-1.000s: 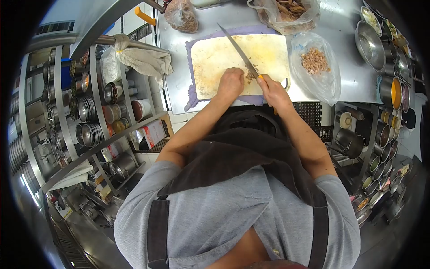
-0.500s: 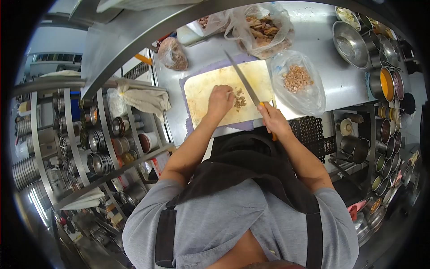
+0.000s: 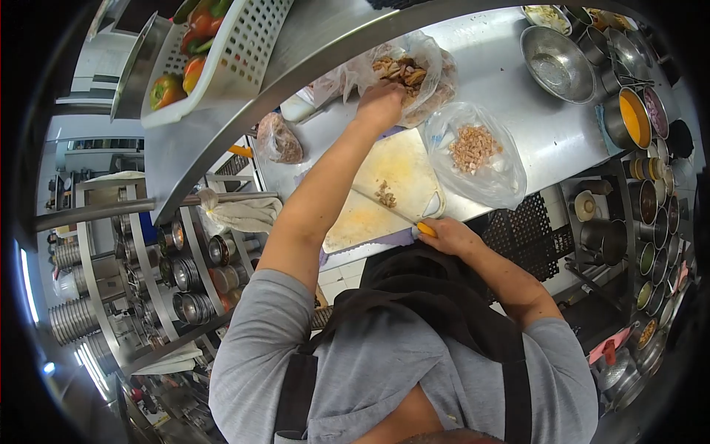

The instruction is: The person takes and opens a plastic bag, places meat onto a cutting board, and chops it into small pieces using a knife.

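My left hand (image 3: 381,106) reaches to the near edge of an open plastic bag of brown meat pieces (image 3: 400,72); its fingertips are hidden, so what they hold does not show. In my right hand (image 3: 447,235) is the yellow handle of a long knife (image 3: 384,205), whose blade lies low across the white cutting board (image 3: 398,159). Small chopped brown bits (image 3: 385,194) sit on the board beside the blade. Right of the board, a clear bag (image 3: 474,149) holds diced pinkish meat.
A tied bag of meat (image 3: 279,139) rests at the table's left. Metal bowls (image 3: 558,64) and food containers (image 3: 634,118) line the right. An overhead shelf edge (image 3: 222,140) with a white basket of peppers (image 3: 251,55) spans the upper left.
My left hand has left the chopped bits and moved forward to the bag of brown meat. The knife in my right hand has come down and turned more crosswise. The view has shifted.
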`<act>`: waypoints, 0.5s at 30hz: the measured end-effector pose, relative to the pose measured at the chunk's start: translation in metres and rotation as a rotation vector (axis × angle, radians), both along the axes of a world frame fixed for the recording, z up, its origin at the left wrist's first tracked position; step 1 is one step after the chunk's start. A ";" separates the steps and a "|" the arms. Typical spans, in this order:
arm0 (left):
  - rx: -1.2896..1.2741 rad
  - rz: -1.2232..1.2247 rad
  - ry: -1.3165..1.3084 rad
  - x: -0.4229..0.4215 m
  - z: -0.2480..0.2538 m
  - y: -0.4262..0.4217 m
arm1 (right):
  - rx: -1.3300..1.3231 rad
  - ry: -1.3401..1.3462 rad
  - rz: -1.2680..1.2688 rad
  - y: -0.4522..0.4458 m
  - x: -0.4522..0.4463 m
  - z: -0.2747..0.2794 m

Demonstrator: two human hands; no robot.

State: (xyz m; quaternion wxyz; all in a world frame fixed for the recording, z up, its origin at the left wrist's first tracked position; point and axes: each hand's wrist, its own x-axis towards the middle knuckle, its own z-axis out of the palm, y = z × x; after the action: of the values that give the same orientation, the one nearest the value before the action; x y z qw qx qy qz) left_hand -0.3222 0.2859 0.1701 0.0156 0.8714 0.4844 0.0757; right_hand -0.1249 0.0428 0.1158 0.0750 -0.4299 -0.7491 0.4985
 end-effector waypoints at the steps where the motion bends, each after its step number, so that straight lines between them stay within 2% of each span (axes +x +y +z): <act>1: -0.079 0.055 0.176 0.000 0.001 0.003 | 0.006 0.005 -0.003 0.001 0.002 -0.003; 2: -0.071 0.054 0.179 -0.001 0.002 0.006 | 0.023 0.021 -0.046 0.003 0.004 -0.010; 4: -0.287 0.488 0.229 0.000 0.020 0.003 | 0.044 0.041 -0.088 0.009 0.007 -0.008; 8: -0.339 0.485 0.317 -0.022 0.010 0.013 | 0.027 -0.047 -0.101 0.011 0.007 -0.005; 10: -0.303 0.320 0.112 -0.013 0.026 0.019 | 0.048 -0.051 -0.105 0.010 0.006 -0.005; 14: -0.289 0.325 -0.055 0.009 0.035 0.046 | 0.013 -0.054 -0.133 0.007 0.006 -0.001; 15: -0.276 0.252 -0.118 0.012 0.032 0.057 | -0.002 -0.062 -0.137 0.008 0.005 0.001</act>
State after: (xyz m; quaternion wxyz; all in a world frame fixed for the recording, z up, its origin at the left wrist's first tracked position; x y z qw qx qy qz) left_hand -0.3104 0.3431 0.2016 0.1540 0.7876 0.5935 0.0610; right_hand -0.1195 0.0503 0.1165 0.0852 -0.4953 -0.7195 0.4793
